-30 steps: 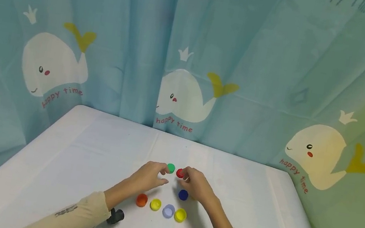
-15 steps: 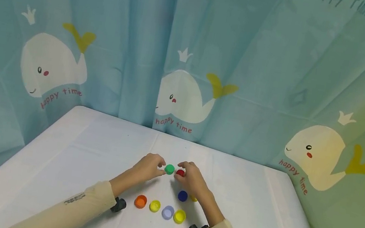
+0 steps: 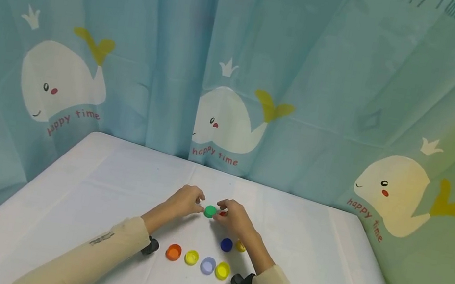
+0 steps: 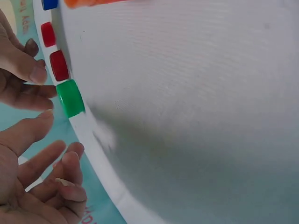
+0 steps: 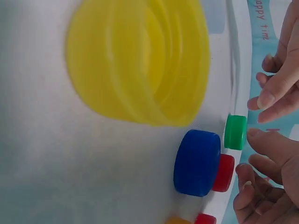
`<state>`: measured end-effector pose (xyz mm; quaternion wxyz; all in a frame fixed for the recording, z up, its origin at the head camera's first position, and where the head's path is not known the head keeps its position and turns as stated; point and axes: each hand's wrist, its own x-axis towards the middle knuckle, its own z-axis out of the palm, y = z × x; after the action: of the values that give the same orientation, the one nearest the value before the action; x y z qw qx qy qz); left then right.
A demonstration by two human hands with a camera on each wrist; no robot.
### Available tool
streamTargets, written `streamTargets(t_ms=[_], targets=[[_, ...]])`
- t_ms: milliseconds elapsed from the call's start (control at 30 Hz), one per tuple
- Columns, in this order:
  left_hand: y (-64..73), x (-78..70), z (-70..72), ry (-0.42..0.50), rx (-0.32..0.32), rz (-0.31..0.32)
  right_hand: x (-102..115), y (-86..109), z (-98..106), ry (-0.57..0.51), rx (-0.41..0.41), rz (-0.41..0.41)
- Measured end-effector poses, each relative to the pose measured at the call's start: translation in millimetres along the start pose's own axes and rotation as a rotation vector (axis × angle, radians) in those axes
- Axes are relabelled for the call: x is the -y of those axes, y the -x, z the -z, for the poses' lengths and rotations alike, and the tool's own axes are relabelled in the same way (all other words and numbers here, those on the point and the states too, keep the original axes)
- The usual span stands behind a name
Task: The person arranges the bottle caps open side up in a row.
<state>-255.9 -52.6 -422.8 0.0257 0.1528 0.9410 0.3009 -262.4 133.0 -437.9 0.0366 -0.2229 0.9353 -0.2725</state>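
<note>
A green bottle cap (image 3: 210, 212) lies on the table between my two hands. My left hand (image 3: 185, 201) is at its left, thumb tip close to the cap's edge and the other fingers loosely bent above the table. From the other side my right hand (image 3: 237, 219) reaches in, its thumb near the cap's right edge and the fingers spread apart. Neither hand grips anything. Partly behind the right fingers is a red cap (image 3: 222, 214); in the left wrist view a second red cap (image 4: 48, 34) shows beyond the first red cap (image 4: 59, 66).
Nearer me lie a blue cap (image 3: 226, 244) and a yellow cap (image 3: 241, 246). A front row holds an orange cap (image 3: 174, 252), a yellow cap (image 3: 192, 257), a lilac cap (image 3: 208, 265) and another yellow cap (image 3: 222, 271). A whale-print curtain (image 3: 241, 55) hangs behind the table.
My left hand has drawn back from over the green cap to its left side. The right hand has shifted left, from the red cap toward the green one. The caps look unmoved.
</note>
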Motion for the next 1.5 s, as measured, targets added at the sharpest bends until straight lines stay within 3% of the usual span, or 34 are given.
streamTargets(t_ms=[433,800,1067,1500], targets=[[-8.4,2.4,-6.6,0.006,0.045,-0.015,10,-8.5,-1,0.053,0.032,0.010],[-13.3,4.8,-18.1,0.015,0.086,-0.029,7,-7.5,-7,0.060,0.050,0.041],[-15.1,5.0,-18.8,0.004,0.095,-0.031,8,-9.7,-8,0.065,0.052,0.017],[-7.2,9.1,-11.9,0.088,0.084,-0.114,5,-7.3,-6,0.084,0.014,0.096]])
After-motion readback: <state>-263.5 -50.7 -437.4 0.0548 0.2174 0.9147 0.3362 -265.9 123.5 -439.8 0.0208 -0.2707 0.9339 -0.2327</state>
